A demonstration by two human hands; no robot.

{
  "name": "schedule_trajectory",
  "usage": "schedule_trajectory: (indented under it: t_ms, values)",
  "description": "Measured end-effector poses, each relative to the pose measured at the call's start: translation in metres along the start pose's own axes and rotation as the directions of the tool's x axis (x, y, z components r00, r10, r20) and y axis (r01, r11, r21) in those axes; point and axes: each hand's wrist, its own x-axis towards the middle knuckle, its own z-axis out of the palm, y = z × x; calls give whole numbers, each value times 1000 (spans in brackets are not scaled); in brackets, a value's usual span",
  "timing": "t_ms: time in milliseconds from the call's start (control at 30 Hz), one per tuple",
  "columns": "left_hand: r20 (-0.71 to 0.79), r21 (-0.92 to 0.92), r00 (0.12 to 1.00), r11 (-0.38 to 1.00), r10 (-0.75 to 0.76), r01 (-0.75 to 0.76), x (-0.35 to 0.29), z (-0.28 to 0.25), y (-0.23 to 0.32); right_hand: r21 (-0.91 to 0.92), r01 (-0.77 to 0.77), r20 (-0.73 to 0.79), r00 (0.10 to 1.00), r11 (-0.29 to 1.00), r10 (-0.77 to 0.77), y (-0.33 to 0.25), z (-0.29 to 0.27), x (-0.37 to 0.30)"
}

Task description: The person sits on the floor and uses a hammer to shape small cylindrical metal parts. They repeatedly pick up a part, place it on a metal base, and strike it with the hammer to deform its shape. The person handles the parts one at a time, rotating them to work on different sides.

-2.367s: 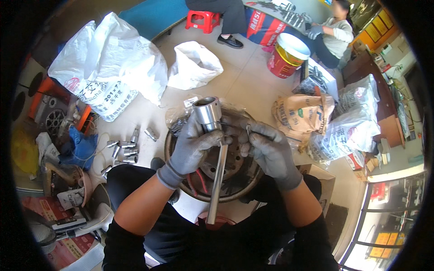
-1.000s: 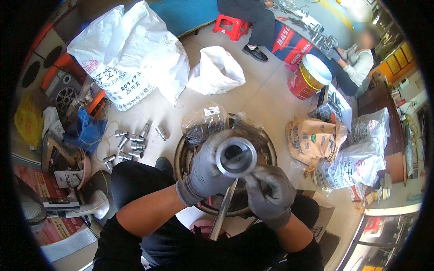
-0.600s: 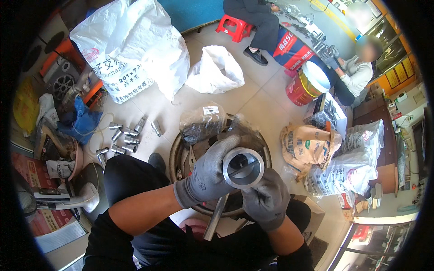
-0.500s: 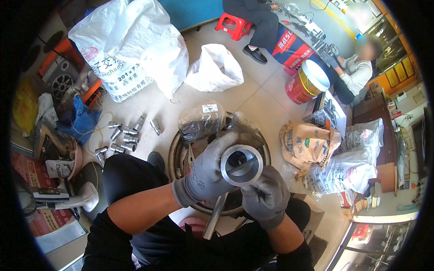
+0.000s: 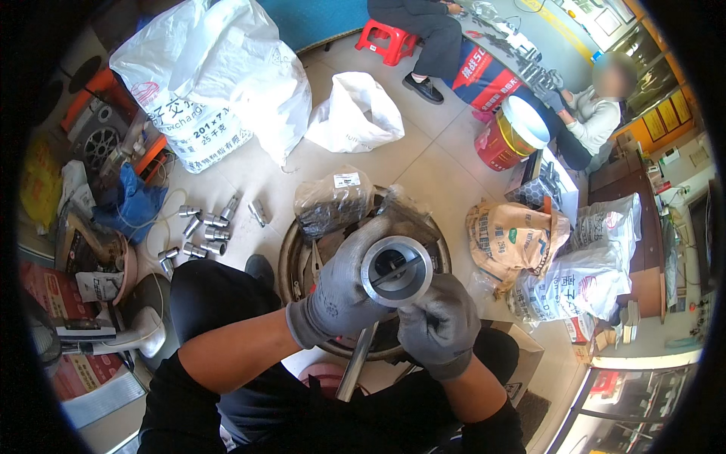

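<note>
- Left hand [image 5: 342, 296]: grey knit glove, faint darker print on the back.
- Right hand [image 5: 441, 325]: matching grey glove, darker grey at the palm.
- Metal ring [image 5: 396, 271] between the gloves: bright silver rim, black bore.
- Wheel rim [image 5: 296, 266] beneath: dull rusty brown.
- Big sack [image 5: 215, 83] at 11 o'clock: white with black and red print.
- Small bag [image 5: 354, 115] at 12 o'clock: plain white.
- Stool [image 5: 387, 40] at 12 o'clock: red.
- Bucket [image 5: 510, 135] at 1 o'clock: red body, yellow band, white lid.
- Paper sack [image 5: 505, 240] at 3 o'clock: tan, dark print.
- Sockets [image 5: 200, 231] at 9 o'clock: shiny silver.
- Cloth [image 5: 134, 204] at 9 o'clock: blue.
- Floor [image 5: 439, 163]: pale beige tiles, thin dark joints.
</note>
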Motion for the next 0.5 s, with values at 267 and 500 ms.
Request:
schedule_trajectory:
  t_ms: [267,500]
  values:
    - [-8,-29,999,998,52,-53,7,-4,10,-112,106,24,994,988,-104,4,3,-2]
    - [7,4,999,999,32,-32,11,-11,16,-151,144,112,985,978,-128,4,-5,-1]
